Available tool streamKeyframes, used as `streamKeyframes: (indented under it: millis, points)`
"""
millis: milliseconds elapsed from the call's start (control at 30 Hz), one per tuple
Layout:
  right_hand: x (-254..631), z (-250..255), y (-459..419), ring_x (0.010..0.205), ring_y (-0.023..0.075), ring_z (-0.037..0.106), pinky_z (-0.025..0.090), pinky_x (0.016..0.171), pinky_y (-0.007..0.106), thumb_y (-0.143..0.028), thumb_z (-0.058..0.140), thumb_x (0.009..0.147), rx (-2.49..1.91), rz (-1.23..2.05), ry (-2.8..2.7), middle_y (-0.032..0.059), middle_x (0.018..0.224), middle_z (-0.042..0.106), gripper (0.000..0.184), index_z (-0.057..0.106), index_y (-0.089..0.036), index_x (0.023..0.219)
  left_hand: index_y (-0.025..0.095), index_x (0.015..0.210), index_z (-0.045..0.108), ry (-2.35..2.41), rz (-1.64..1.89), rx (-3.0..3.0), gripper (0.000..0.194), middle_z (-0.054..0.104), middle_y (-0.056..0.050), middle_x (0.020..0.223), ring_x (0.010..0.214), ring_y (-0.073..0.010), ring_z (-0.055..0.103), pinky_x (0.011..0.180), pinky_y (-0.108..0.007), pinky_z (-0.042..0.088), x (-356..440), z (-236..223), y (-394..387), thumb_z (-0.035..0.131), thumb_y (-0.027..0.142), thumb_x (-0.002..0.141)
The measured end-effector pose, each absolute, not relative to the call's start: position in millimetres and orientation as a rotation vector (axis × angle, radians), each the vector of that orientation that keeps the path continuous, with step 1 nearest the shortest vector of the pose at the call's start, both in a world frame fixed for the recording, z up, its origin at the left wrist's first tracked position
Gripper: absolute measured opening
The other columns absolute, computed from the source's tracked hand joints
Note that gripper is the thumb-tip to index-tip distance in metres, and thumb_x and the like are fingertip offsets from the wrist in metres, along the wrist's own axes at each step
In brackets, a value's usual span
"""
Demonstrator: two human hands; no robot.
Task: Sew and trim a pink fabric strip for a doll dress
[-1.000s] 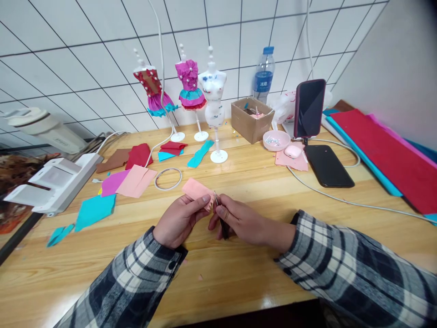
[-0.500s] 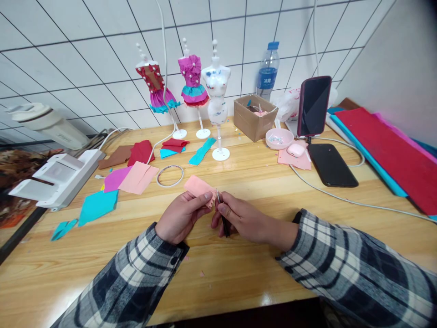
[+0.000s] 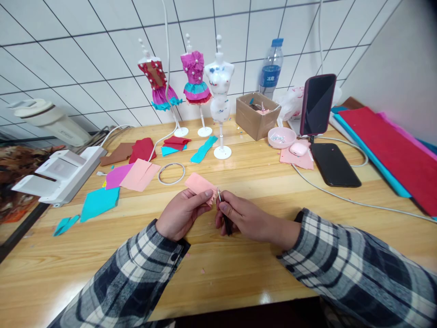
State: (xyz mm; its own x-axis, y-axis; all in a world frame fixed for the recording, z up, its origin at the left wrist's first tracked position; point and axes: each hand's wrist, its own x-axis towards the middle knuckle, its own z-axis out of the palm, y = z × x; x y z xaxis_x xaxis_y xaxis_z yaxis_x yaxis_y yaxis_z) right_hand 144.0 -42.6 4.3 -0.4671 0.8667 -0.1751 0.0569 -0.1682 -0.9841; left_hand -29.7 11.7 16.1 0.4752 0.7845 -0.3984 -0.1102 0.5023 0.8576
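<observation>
My left hand (image 3: 182, 212) pinches a folded strip of pink crepe paper (image 3: 200, 183) between thumb and fingers. Zigzag notches run along the strip's near right edge. In my right hand (image 3: 242, 214) is a small pair of scissors (image 3: 225, 218) with dark handles, its metal tip at the strip's notched right end. My fingers cover most of the scissors. Behind the hands a bare white mini mannequin (image 3: 219, 91) with coloured specks stands upright. Two more mini mannequins wear paper dresses, a red and purple dress (image 3: 159, 86) and a magenta dress (image 3: 195, 75).
Paper pieces lie to the left, including a pink sheet (image 3: 139, 175) and a turquoise piece (image 3: 99, 204), near a tape ring (image 3: 171, 174). Behind right are a cardboard box (image 3: 256, 120), pink bowl (image 3: 282, 138), phone (image 3: 336, 165) and water bottle (image 3: 271, 68). A white cable (image 3: 362, 203) crosses the right side.
The view has shifted slightly, so the table things appear a little further right and higher. Both hands keep their holds, with the scissors staying at the strip's notched end.
</observation>
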Motion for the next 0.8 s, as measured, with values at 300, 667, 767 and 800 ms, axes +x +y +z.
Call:
streamKeyframes:
  millis: [300, 667, 767, 800]
  points:
    - [145, 4, -42, 0.058, 0.0106, 0.059, 0.046, 0.053, 0.025, -0.047, 0.033, 0.1, -1.054, 1.72, -1.487, -0.0005, 0.081, 0.059, 0.026, 0.039, -0.022, 0.095, 0.013, 0.073, 0.067, 0.901, 0.632, 0.956, 0.021, 0.065, -0.001, 0.07, 0.068, -0.0116, 0.059, 0.069, -0.023, 0.048, -30, 19, 11, 0.077, 0.031, 0.075]
    - [160, 7, -43, 0.054, 0.0094, 0.051, 0.042, 0.052, 0.025, -0.063, 0.031, 0.095, -1.035, 1.833, -1.648, -0.0024, 0.071, 0.055, 0.044, 0.042, -0.021, 0.09, 0.014, 0.068, 0.07, 0.999, 0.59, 1.195, 0.022, 0.066, -0.003, 0.067, 0.063, -0.0133, 0.056, 0.064, -0.025, 0.043, -50, 23, 25, 0.079, 0.034, 0.069]
    - [160, 6, -43, 0.054, 0.0096, 0.05, 0.041, 0.051, 0.025, -0.063, 0.03, 0.096, -1.051, 1.811, -1.671, -0.0026, 0.07, 0.055, 0.044, 0.042, -0.021, 0.091, 0.014, 0.069, 0.07, 0.973, 0.581, 1.208, 0.022, 0.066, -0.003, 0.068, 0.063, -0.0135, 0.056, 0.064, -0.025, 0.043, -50, 25, 24, 0.078, 0.035, 0.07]
    - [160, 5, -44, 0.054, 0.0096, 0.05, 0.041, 0.051, 0.025, -0.062, 0.03, 0.096, -1.06, 1.806, -1.672, -0.0029, 0.069, 0.054, 0.044, 0.042, -0.021, 0.091, 0.014, 0.07, 0.07, 0.967, 0.572, 1.208, 0.022, 0.067, -0.003, 0.069, 0.063, -0.0133, 0.056, 0.064, -0.025, 0.042, -50, 25, 24, 0.078, 0.035, 0.07]
